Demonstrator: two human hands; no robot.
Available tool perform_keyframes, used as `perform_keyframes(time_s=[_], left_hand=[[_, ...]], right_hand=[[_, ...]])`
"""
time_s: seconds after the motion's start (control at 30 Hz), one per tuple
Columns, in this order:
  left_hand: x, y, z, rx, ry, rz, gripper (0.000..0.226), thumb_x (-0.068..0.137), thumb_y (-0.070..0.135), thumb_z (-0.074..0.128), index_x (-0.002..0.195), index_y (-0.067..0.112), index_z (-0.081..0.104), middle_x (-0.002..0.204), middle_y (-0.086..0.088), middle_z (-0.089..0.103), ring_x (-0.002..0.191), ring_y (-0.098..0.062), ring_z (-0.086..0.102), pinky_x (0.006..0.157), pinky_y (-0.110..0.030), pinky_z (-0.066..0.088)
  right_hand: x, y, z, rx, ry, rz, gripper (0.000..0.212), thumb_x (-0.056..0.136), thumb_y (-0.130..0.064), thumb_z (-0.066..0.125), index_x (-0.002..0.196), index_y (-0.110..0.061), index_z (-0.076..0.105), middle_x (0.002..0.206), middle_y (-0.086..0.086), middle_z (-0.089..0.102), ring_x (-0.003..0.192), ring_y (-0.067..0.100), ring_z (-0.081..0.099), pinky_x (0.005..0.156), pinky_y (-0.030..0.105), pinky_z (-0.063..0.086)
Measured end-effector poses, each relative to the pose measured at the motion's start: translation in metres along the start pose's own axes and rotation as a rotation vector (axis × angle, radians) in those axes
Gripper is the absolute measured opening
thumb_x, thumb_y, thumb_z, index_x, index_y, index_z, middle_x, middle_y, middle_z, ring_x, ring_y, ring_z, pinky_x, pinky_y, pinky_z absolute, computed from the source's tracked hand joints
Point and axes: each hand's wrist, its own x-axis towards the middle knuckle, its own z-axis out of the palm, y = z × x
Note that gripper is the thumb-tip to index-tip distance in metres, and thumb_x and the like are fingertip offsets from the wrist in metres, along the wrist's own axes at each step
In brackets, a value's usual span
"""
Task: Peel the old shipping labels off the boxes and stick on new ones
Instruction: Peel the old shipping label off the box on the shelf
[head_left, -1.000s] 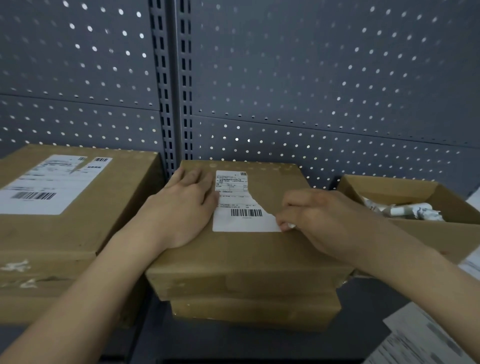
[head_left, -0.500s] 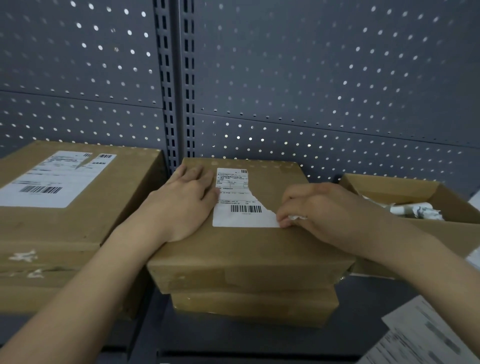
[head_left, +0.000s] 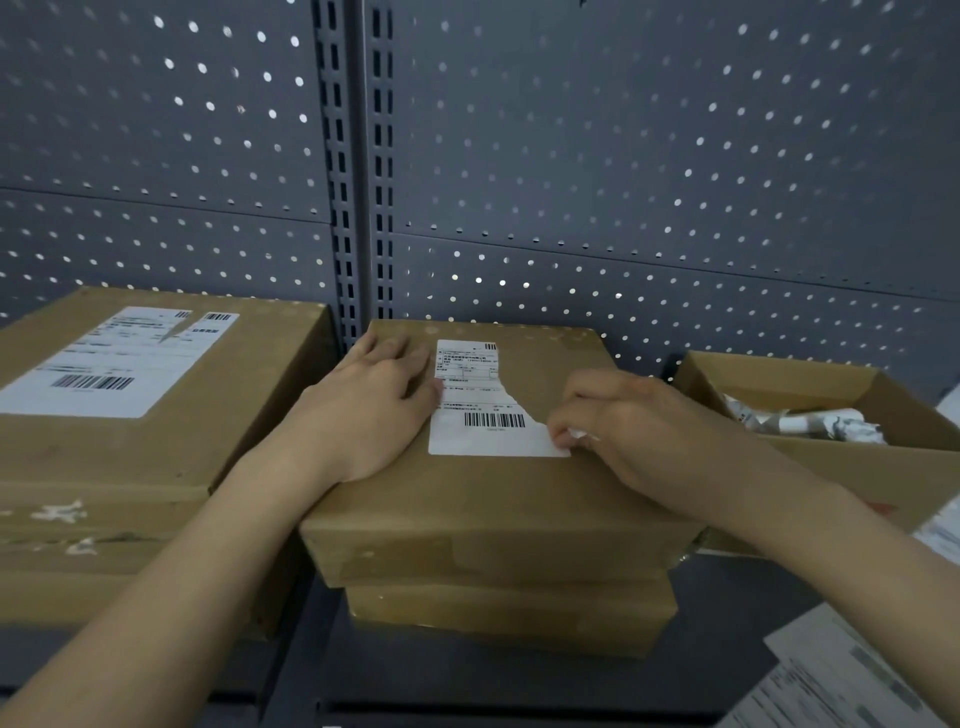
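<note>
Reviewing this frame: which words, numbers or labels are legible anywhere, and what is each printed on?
Nothing can be quoted; no text is legible.
torn label on the middle box: barcode and lines of small print, too small to read.
whole label on the left box: barcodes and print, blurred.
paper sheets at lower right: grey print, blurred.
crumpled scraps in the open box: nothing readable.

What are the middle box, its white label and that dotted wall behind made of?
The middle box is brown cardboard, matte, with a dull face and soft dented edges. The label is thin white paper, probably adhesive-backed; its right side is torn in a ragged line. The back wall looks like grey painted sheet metal with evenly punched holes, though that is a guess.
</note>
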Motion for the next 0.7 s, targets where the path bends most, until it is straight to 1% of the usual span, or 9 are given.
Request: perform_keyframes(time_s=[0.1,0.17,0.23,0.3,0.37,0.43,0.5,0.6,0.7], left_hand=[[0.0,0.0,0.0,-0.003,-0.006,0.005,0.057,0.099,0.053,0.028,0.153,0.035,0.02,0.162,0.012,0.01,0.15,-0.015,-0.003,0.119,-0.047,0.016],[0.0,0.0,0.0,0.001,-0.012,0.005,0.057,0.1,0.054,0.028,0.153,0.036,0.018,0.162,0.011,0.009,0.15,-0.016,-0.003,0.119,-0.047,0.016],[0.0,0.0,-0.001,0.004,-0.013,0.01,0.057,0.1,0.054,0.027,0.153,0.036,0.018,0.163,0.011,0.009,0.15,-0.016,-0.003,0.119,-0.047,0.016],[0.0,0.0,0.0,0.007,-0.014,0.012,0.057,0.099,0.054,0.027,0.153,0.038,0.017,0.163,0.011,0.009,0.15,-0.017,-0.004,0.119,-0.048,0.017],[0.0,-0.001,0.0,0.013,-0.017,0.013,0.057,0.099,0.054,0.027,0.153,0.038,0.016,0.163,0.011,0.009,0.15,-0.016,-0.003,0.119,-0.049,0.018],[0.0,-0.001,0.0,0.019,-0.02,0.016,0.056,0.099,0.054,0.026,0.153,0.038,0.017,0.162,0.011,0.009,0.15,-0.016,-0.003,0.118,-0.05,0.018],[0.001,-0.001,0.001,0.017,-0.019,0.018,0.055,0.1,0.053,0.025,0.153,0.037,0.017,0.162,0.011,0.009,0.15,-0.016,-0.003,0.118,-0.05,0.018],[0.001,-0.001,0.001,0.016,-0.018,0.015,0.054,0.101,0.051,0.024,0.153,0.038,0.017,0.162,0.011,0.008,0.15,-0.016,-0.004,0.118,-0.05,0.017],[0.001,-0.002,0.001,0.012,-0.02,0.014,0.055,0.101,0.051,0.024,0.153,0.038,0.015,0.163,0.011,0.008,0.15,-0.015,-0.005,0.118,-0.05,0.017]], right_hand=[[-0.001,0.005,-0.012,0.145,-0.067,0.048,0.016,0.092,-0.011,0.061,0.086,-0.021,0.072,0.093,-0.009,0.059,0.081,0.008,0.054,0.077,0.029,0.049],[-0.002,0.006,-0.014,0.144,-0.103,0.041,0.015,0.094,-0.014,0.061,0.087,-0.021,0.072,0.094,-0.01,0.059,0.083,0.008,0.055,0.078,0.028,0.048],[-0.001,0.005,-0.012,0.096,-0.118,0.013,0.016,0.094,-0.013,0.059,0.087,-0.02,0.072,0.094,-0.008,0.059,0.08,0.012,0.056,0.075,0.032,0.05],[0.0,0.004,-0.01,0.009,-0.088,-0.039,0.019,0.093,-0.009,0.055,0.084,-0.018,0.07,0.09,-0.004,0.059,0.073,0.016,0.056,0.065,0.036,0.053],[0.0,0.002,-0.006,-0.064,-0.047,-0.093,0.017,0.083,-0.003,0.059,0.08,-0.017,0.067,0.084,-0.002,0.058,0.068,0.013,0.051,0.055,0.035,0.053],[0.001,0.002,-0.001,-0.089,-0.033,-0.099,0.024,0.075,0.007,0.066,0.079,-0.016,0.064,0.083,-0.001,0.056,0.07,0.011,0.045,0.053,0.034,0.053],[0.001,0.003,-0.001,-0.07,-0.039,-0.082,0.024,0.076,0.007,0.067,0.08,-0.017,0.064,0.084,-0.002,0.056,0.07,0.013,0.048,0.055,0.035,0.053],[0.004,0.003,-0.01,0.007,-0.088,-0.02,0.013,0.089,-0.008,0.062,0.083,-0.017,0.07,0.088,-0.002,0.06,0.073,0.016,0.056,0.066,0.037,0.053],[0.007,-0.001,-0.019,0.042,-0.174,0.042,0.015,0.095,-0.017,0.059,0.089,-0.019,0.073,0.094,-0.005,0.06,0.08,0.009,0.052,0.076,0.029,0.047]])
